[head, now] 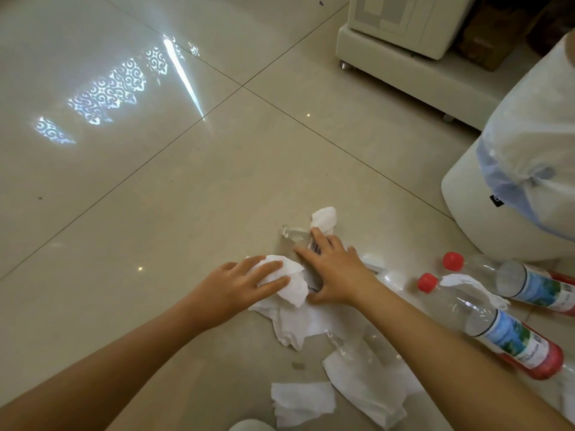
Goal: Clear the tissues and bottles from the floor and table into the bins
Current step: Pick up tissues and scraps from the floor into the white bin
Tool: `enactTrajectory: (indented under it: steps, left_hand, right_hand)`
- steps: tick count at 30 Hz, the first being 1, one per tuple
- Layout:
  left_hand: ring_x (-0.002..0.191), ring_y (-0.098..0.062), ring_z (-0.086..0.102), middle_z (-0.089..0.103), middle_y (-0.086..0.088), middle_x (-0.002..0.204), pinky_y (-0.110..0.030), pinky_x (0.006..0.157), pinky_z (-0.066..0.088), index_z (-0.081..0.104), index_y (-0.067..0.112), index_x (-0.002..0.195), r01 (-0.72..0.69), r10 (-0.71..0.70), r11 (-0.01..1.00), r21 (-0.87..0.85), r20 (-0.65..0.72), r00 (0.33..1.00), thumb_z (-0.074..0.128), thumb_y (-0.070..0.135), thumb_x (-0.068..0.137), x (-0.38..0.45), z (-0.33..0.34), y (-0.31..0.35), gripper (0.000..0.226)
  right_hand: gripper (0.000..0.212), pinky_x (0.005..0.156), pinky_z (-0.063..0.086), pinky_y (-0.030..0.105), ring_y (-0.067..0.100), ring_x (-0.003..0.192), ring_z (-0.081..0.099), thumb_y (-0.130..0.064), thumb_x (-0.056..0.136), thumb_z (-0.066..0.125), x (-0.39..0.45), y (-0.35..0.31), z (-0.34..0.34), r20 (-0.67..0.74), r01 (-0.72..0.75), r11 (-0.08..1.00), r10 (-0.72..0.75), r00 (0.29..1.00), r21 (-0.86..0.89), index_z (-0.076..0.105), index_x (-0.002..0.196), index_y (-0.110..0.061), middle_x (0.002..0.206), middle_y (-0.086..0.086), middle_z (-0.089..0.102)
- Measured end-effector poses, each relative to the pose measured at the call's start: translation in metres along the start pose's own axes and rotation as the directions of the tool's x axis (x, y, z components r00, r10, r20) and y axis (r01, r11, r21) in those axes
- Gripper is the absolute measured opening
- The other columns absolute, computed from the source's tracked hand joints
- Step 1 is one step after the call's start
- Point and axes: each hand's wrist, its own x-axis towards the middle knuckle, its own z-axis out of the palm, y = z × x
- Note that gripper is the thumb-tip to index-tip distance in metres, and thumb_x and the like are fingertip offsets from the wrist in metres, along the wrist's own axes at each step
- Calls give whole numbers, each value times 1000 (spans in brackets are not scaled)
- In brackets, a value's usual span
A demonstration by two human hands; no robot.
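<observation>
On the tiled floor (pixel 217 181), two red-capped bottles (pixel 497 331) and one clear bottle (pixel 292 236) are seen among roughly five tissues. A crumpled tissue (pixel 289 275) is gripped by the left hand (pixel 239 287); the right hand (pixel 333 272) is spread flat over the clear bottle.

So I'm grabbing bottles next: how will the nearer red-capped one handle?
The red-capped bottle lies on its side on glossy floor tile, so it will probably roll if nudged. It looks clear and nearly empty, so likely light.

glossy beige tile floor (pixel 186 181) | cream cabinet base (pixel 404 66) top right | patterned light reflection (pixel 105 94)
</observation>
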Motion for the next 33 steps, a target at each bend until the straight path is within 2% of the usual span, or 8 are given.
enactTrajectory:
  steps: [5,9,17,21,27,33]
  left_hand:
    - [105,-25,63,60,-6,129,-32,54,52,56,23,129,-12,12,1000,16,-15,1000,45,-3,88,4,-6,3,49]
    - [106,-25,62,59,-5,129,-32,55,53,56,24,130,-17,18,1000,23,-24,1000,45,-2,89,8,-7,4,50]
    - [108,-24,62,58,-6,131,-29,54,51,58,23,129,-23,26,998,57,-52,998,43,-4,88,21,-24,-1,51]
    - [110,-24,61,57,-6,133,-28,53,49,57,23,131,-20,26,998,66,-92,995,49,-5,84,41,-39,-8,55]
    - [109,-26,61,57,-6,133,-29,51,51,57,22,131,-48,63,994,98,-157,986,33,-6,85,78,-60,-10,59]
    - [109,-28,61,57,-9,131,-32,51,53,52,21,130,-127,144,988,89,-228,963,48,-6,83,130,-84,-1,54]
  right_hand:
    - [100,89,41,46,30,123,30,-61,60,71,-10,3,4,-25,-74,997,74,997,7,21,142,-32,144,8,17]
    - [99,84,40,41,30,118,31,-65,60,68,-21,7,4,-29,-140,990,140,990,-8,21,142,-36,140,9,20]
    - [91,81,38,41,31,112,37,-58,59,69,-52,15,-24,-224,-212,976,198,954,-43,32,139,-33,141,12,27]
    - [91,80,40,43,34,109,42,-55,52,74,-75,23,-46,-317,-303,953,285,904,-5,41,134,-31,138,14,33]
    - [89,91,38,44,33,122,33,-55,60,72,-120,39,-86,-393,-412,911,384,836,14,33,138,-34,144,12,22]
    - [91,85,43,42,33,118,35,-57,56,75,-168,51,-128,-529,-483,875,432,731,47,36,136,-35,141,12,25]
